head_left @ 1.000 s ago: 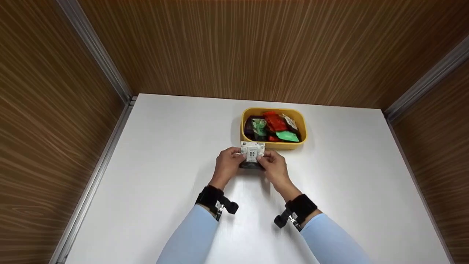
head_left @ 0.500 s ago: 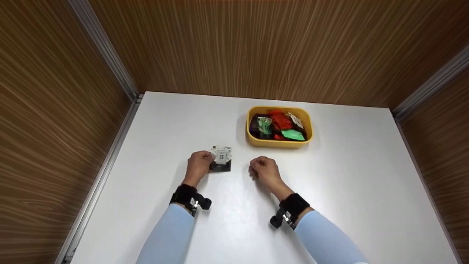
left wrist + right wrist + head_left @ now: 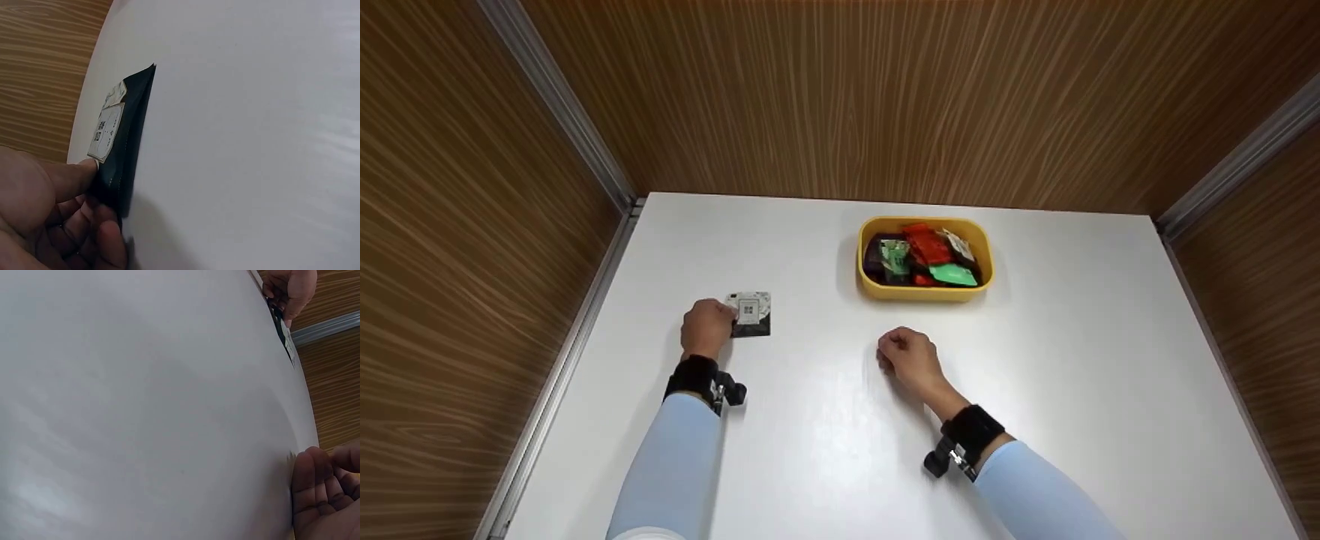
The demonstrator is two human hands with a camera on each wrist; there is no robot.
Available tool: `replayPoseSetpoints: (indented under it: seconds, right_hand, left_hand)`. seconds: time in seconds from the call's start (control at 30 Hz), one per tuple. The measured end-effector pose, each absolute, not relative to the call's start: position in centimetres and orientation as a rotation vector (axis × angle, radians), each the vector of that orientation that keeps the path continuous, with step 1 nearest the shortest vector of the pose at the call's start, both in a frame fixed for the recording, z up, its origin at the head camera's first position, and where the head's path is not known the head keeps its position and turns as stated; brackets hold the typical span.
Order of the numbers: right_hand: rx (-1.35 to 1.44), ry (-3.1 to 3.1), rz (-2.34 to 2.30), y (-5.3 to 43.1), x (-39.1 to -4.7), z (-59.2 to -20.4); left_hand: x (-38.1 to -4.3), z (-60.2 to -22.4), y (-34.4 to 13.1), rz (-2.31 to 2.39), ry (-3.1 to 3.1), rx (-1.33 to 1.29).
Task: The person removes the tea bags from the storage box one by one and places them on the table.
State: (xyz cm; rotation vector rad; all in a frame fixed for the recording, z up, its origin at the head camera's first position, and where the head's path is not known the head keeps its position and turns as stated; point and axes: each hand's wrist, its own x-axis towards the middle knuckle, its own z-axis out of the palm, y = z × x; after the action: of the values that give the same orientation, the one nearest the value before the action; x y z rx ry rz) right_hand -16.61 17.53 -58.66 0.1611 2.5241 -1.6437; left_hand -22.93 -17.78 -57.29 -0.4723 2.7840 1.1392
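"Head view: where was the packet (image 3: 751,316)?"

"Left of the frame's centre, its left side pinched by my left hand (image 3: 708,328). I judged it the laying-down step; the next move called for a gentle release."

"And the right?"

"My right hand (image 3: 913,360) hung loosely curled, holding nothing. White table (image 3: 814,420) between them gave room; its left edge was not far."

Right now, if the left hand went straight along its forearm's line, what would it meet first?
Across the tabletop, the left hand would probably meet the back panel; depth is unclear.
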Motion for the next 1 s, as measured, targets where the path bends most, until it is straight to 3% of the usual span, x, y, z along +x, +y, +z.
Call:
replayPoseSetpoints:
  seconds: [1.0]
  right_hand:
    - [0.155, 2.537, -1.61, 18.4, -17.0, -58.7]
  left_hand:
    - [-23.5, -57.5, -18.4, 1.179, 2.826, -0.5]
